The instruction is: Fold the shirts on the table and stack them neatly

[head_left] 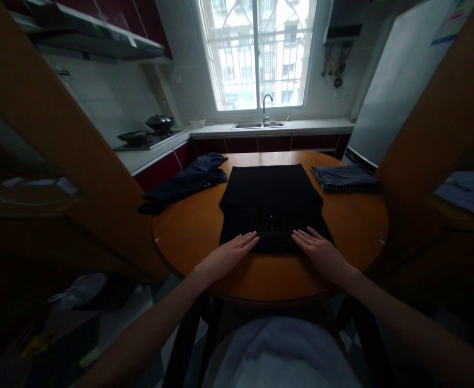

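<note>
Pale grey-blue cloth (pixel 285 350) over the person's lap sits closest, just below the round wooden desk (pixel 184 237). From the left, a rumpled dark-blue garment (pixel 188 180) lies along the desk's far left side, its left end reaching past the rim. Next, the left hand (pixel 237 247) rests palm down on the near left part of the black garment (pixel 271 194), fingers straight and close together, gripping nothing that shows. That black piece is spread flat across the middle of the desk, two tiny shiny spots near its lower centre; a line crosses its near end, hem or fold, I cannot tell which. The right hand (pixel 315 248) mirrors the left on the near right part, fingers stretched and slightly parted, no cloth seen clasped; both thumbs are hard to make out. Right of it lies a folded grey stack (pixel 344 178), apart from the black cloth. Uneven pressure or a sideways drag from the hands could pucker the black fabric or skew its near end, and the overhanging dark-blue garment might slip off if knocked. No brand is legible; a coloured label (pixel 455 21) on the pale fridge (pixel 402 81) carries no writing I can read.
</note>
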Demonstrator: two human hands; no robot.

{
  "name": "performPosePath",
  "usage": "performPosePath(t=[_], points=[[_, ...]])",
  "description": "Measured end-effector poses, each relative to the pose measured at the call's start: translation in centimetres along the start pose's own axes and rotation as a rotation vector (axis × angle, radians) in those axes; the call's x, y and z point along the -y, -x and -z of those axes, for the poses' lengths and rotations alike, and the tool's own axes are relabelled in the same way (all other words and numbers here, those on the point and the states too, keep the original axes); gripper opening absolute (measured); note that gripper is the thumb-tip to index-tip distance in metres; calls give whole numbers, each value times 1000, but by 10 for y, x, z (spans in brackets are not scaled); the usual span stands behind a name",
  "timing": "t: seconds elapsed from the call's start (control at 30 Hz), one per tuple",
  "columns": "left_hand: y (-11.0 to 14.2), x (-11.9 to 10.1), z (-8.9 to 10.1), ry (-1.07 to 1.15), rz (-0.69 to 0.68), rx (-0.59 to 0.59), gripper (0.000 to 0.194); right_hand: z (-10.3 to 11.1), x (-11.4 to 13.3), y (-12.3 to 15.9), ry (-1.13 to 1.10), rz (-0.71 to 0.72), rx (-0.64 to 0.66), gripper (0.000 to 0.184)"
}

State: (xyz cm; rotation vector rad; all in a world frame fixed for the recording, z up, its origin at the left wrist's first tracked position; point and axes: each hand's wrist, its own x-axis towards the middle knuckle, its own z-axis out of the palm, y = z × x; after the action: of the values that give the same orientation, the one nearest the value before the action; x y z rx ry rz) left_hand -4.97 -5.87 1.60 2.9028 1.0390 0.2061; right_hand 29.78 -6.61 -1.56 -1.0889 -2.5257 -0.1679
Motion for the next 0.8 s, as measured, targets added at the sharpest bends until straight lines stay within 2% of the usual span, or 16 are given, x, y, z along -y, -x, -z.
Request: performPosePath(t=[0.1, 0.23, 0.33, 0.4, 0.5, 0.63, 0.8], points=[[4, 4, 0, 14, -21, -8, 78, 1, -4, 2, -10, 20, 8, 70], [14, 7, -3, 47, -64, 5, 85, 2, -1, 11, -46, 10, 30, 70], [14, 0, -2, 45, -29, 22, 73, 4, 7, 14, -64, -28, 36, 61], [4, -12, -1, 40, 20, -31, 61, 7, 13, 8, -65, -69, 10, 53], [-23, -34, -5, 42, 58, -145, 54, 6, 25, -13, -60, -119, -47, 50], [-55, -54, -26, 26, 94, -156, 57, -12, 39, -34, -54, -146, -36, 52], [-55, -56, -48, -2, 111, -148, 70, -35, 41, -29, -38, -146, 24, 61]])
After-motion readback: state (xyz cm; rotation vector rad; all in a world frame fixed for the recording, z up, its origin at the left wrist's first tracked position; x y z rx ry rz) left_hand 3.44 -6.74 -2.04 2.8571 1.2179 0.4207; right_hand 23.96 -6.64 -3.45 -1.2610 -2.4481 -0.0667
